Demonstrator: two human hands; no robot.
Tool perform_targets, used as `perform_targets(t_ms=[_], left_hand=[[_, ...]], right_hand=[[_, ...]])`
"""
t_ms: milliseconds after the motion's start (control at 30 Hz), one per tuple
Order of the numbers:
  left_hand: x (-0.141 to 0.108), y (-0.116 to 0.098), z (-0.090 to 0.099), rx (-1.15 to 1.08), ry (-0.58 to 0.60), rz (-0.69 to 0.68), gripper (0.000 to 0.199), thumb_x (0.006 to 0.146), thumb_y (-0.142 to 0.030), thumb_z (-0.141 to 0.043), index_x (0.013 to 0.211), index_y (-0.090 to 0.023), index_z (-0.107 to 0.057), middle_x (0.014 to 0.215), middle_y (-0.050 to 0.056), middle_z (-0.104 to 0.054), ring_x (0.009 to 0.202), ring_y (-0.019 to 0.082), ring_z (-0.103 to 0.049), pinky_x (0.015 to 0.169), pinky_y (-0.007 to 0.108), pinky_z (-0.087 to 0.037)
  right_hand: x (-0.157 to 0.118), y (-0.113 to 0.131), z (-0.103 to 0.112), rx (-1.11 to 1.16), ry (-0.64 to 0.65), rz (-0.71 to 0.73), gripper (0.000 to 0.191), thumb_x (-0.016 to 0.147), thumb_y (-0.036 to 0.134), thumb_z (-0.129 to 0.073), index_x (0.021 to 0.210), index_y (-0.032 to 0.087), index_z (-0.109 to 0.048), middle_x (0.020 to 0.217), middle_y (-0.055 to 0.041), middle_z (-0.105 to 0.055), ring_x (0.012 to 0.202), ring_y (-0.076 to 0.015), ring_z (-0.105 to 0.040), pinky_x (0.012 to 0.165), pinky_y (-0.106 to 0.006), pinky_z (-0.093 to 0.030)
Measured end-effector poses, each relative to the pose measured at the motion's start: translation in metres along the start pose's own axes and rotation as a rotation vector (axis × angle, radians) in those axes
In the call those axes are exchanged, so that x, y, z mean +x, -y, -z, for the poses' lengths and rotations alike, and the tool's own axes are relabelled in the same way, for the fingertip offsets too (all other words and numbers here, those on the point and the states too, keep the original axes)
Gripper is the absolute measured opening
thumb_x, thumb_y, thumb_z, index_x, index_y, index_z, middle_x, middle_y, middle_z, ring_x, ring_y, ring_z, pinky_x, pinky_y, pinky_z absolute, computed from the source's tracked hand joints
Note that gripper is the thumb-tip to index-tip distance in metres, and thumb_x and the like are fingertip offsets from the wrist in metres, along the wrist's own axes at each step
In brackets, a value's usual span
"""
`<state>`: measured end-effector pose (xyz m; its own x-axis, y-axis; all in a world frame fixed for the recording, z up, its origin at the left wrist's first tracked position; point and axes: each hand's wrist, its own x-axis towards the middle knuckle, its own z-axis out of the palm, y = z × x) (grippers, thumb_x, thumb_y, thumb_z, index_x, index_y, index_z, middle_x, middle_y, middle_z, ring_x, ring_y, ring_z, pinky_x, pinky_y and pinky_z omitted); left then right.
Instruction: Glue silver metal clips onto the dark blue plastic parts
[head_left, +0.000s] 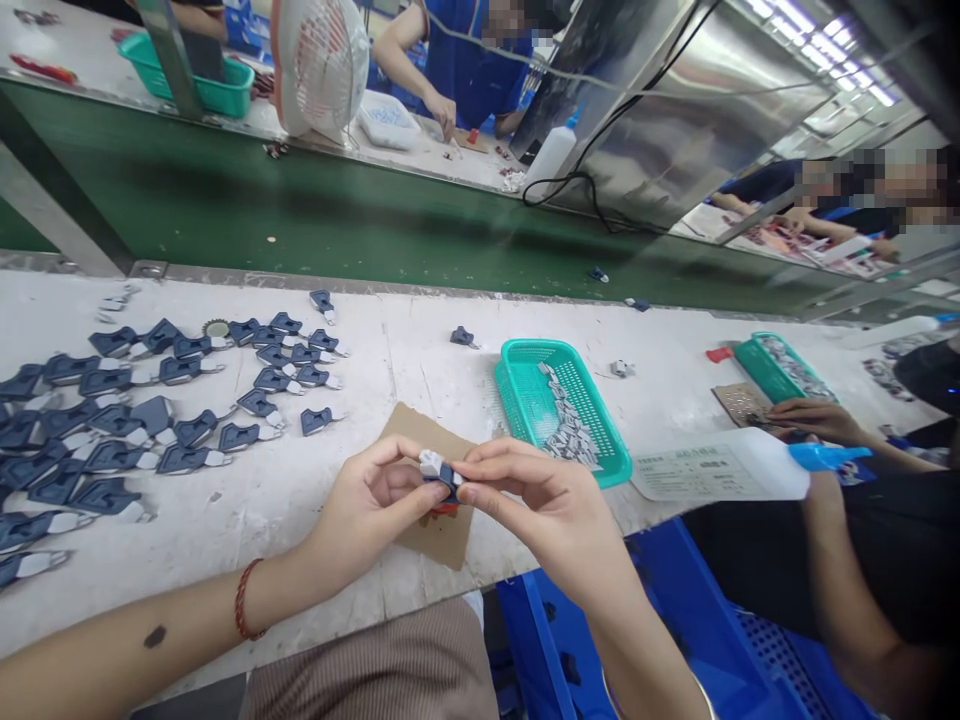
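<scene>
Over the near edge of the white, scuffed bench [360,360], the left hand [371,490] and the right hand [547,500] meet on one small navy-and-white plastic part [451,478]; each grip is closed on it between thumb and fingers, the white end toward the left hand. The part is held above a flat brown cardboard piece [424,425] lying at the bench's near edge, with a small orange-red object [444,508] partly hidden beneath the fingers. Many navy plastic pieces with pale tips [180,458] are spread over the bench's left end, up toward its far edge. Right of the cardboard, a green perforated plastic basket [616,455] contains small light-grey pieces [570,435]. Just beside its near right corner, a white plastic bottle with a blue nozzle [712,467] lies along the near edge.
</scene>
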<state>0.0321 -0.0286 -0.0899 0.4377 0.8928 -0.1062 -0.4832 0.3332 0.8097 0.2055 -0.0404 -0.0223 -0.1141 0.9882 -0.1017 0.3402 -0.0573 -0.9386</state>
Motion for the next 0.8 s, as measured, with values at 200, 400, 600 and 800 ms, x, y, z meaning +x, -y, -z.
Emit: perform_targets(t_ms=[200, 400, 600, 800], left_hand=[[-0.001, 0.003, 0.001, 0.01, 0.023, -0.031, 0.009, 0.083, -0.024, -0.072, 0.087, -0.021, -0.065, 0.082, 0.002, -0.073, 0.076, 0.016, -0.07, 0.07, 0.027, -0.056], [0.001, 0.002, 0.0, 0.051, -0.023, -0.031, 0.016, 0.078, -0.027, -0.077, 0.089, -0.019, -0.07, 0.085, 0.005, -0.076, 0.08, 0.021, -0.073, 0.071, 0.03, -0.06], [-0.001, 0.006, 0.001, 0.12, -0.025, 0.013, 0.038, 0.078, -0.03, -0.076, 0.114, -0.019, -0.068, 0.106, 0.009, -0.075, 0.093, 0.023, -0.072, 0.084, 0.034, -0.059], [0.007, 0.004, -0.001, 0.28, -0.153, 0.06, 0.033, 0.078, -0.034, -0.073, 0.105, -0.018, -0.064, 0.095, 0.006, -0.071, 0.094, 0.022, -0.068, 0.082, 0.031, -0.056]], right_hand=[[0.0, -0.008, 0.0, 0.232, 0.096, -0.13, 0.013, 0.076, 0.029, -0.078, 0.089, 0.026, -0.08, 0.089, -0.0035, -0.069, 0.077, -0.0154, -0.067, 0.07, -0.029, -0.059], [0.001, -0.022, -0.004, 0.396, 0.034, -0.161, 0.011, 0.072, 0.031, -0.082, 0.079, 0.023, -0.079, 0.082, -0.0019, -0.068, 0.066, -0.0111, -0.063, 0.061, -0.025, -0.056], [-0.002, -0.03, -0.022, 0.392, -0.161, -0.143, 0.017, 0.069, 0.031, -0.083, 0.08, 0.021, -0.076, 0.081, -0.0028, -0.072, 0.073, -0.0162, -0.069, 0.065, -0.027, -0.058], [-0.008, -0.038, -0.021, 0.376, -0.058, -0.139, 0.019, 0.08, 0.036, -0.072, 0.092, 0.021, -0.073, 0.087, -0.0049, -0.076, 0.077, -0.0187, -0.071, 0.069, -0.031, -0.059]])
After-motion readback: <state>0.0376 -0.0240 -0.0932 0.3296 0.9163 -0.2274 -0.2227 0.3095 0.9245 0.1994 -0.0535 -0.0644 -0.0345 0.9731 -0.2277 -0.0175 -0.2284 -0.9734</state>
